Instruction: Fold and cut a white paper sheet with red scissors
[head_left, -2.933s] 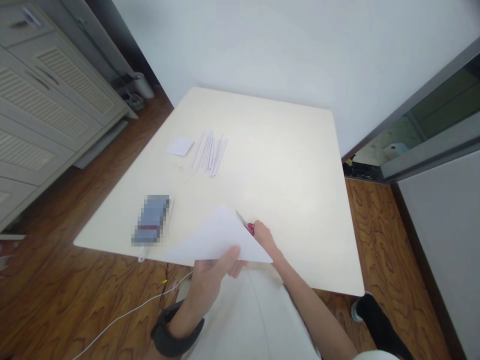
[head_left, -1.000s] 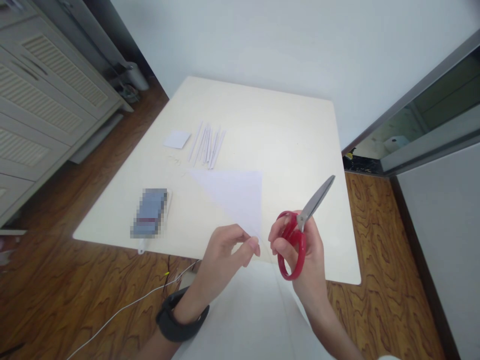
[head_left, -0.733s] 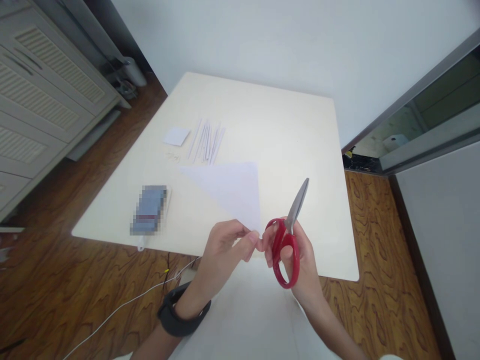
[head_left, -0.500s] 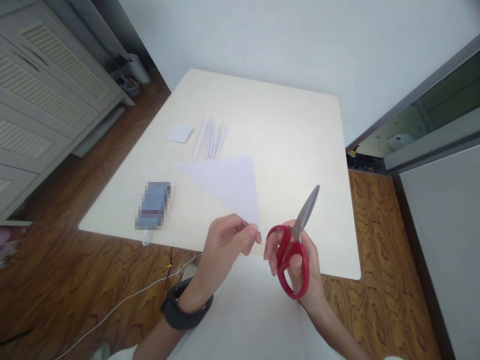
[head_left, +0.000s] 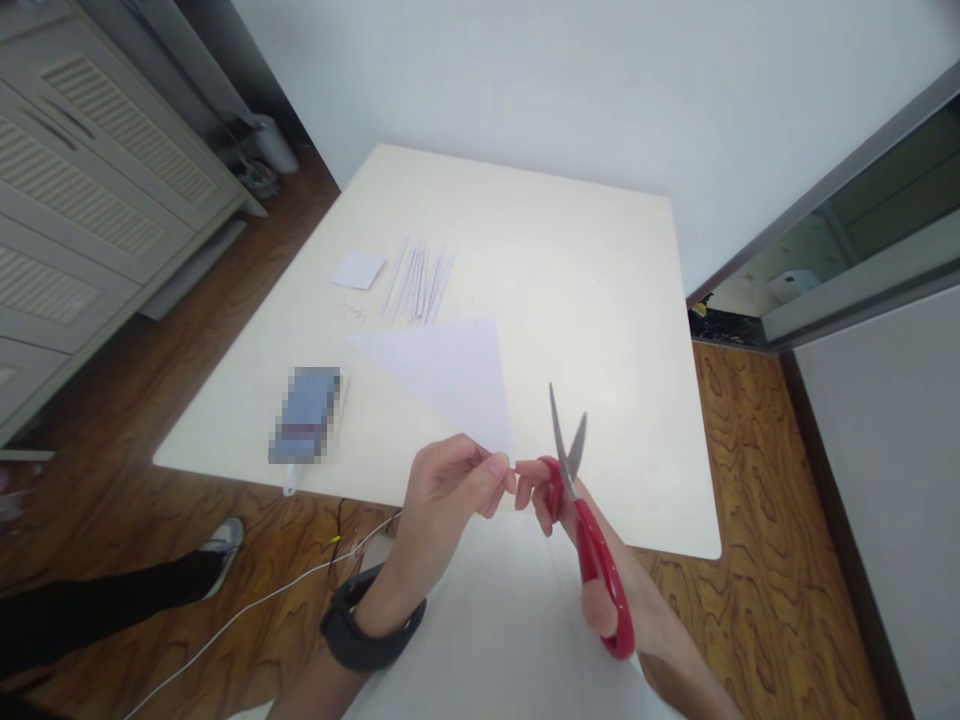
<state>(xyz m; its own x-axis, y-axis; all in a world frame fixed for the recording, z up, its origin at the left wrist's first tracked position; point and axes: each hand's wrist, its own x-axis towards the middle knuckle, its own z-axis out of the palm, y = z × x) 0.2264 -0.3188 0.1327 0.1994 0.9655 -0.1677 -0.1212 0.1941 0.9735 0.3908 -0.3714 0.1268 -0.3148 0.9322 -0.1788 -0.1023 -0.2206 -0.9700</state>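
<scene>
A white paper triangle (head_left: 450, 375) is held above the near part of the table (head_left: 622, 330), its lowest corner pinched between thumb and fingers (head_left: 491, 470) of the left hand (head_left: 450, 500). The paper's pale face is hard to separate from the pale tabletop; its far left tip fades out. A dark band (head_left: 367, 635) is worn on the left wrist.

Red-handled scissors (head_left: 585, 500) are gripped in the right hand (head_left: 600, 570). The blades are parted in a narrow V, tips pointing away, just right of the paper's pinched corner; no contact between blades and paper can be made out. The right hand is largely covered by the red handle loops, so only curled fingertips near the pivot and part of a finger through the lower loop are seen. Thumb position cannot be told.

On the far left of the table a row of thin white paper strips (head_left: 416, 280) is laid side by side, with a small white paper square (head_left: 358, 270) just beside it and tiny scraps (head_left: 352, 313) in front. Nearer the left edge lies a blurred-out blue-grey object (head_left: 305, 428); its surface is pixelated, nothing can be read. No writing or brand is legible anywhere.

At lower left another person's dark trouser leg (head_left: 90, 615) and shoe (head_left: 223, 540) are seen on the wooden floor, cut off by the frame. A white cable (head_left: 247, 620) runs across the floor under the table edge. A louvred cabinet (head_left: 82, 200) is cut off at upper left.
</scene>
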